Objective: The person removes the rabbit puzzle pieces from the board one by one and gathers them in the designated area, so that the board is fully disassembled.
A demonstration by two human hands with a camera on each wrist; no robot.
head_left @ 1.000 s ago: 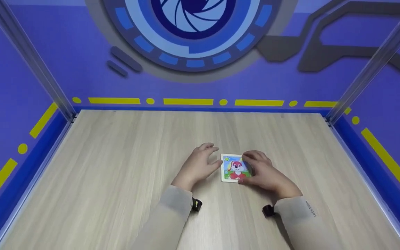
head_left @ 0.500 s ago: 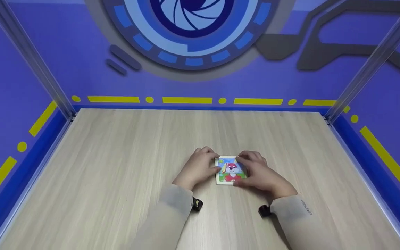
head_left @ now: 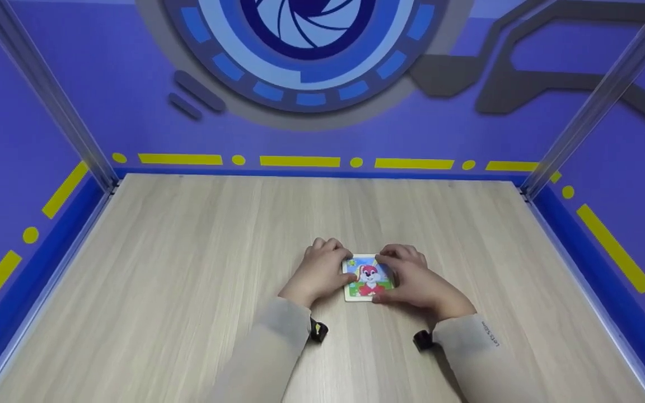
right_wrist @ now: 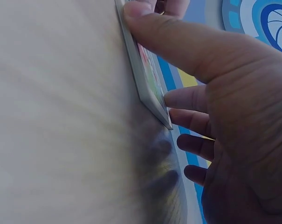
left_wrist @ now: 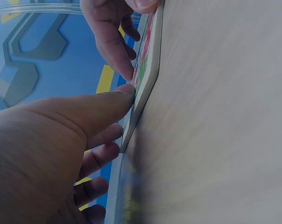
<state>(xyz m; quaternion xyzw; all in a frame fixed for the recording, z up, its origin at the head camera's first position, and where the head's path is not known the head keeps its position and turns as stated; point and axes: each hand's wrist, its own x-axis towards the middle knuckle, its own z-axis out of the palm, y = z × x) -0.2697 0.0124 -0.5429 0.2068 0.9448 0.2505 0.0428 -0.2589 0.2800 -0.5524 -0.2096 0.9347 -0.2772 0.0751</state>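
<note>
From the head view we look forward and down from above the near edge of the wooden tabletop (head_left: 188, 268), taking in all four edges and the purple walls. From the left wrist view we look close along the left hand (left_wrist: 52, 154) toward the picture board (left_wrist: 147, 70). From the right wrist view we look equally close past the right hand (right_wrist: 224, 93). All three share the board near the tabletop's middle.

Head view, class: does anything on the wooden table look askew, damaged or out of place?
Nothing stands out. The picture board with the cartoon rabbit lies flat on the table, nearly square to its edge and whole. The left hand and the right hand hold its two sides.
</note>
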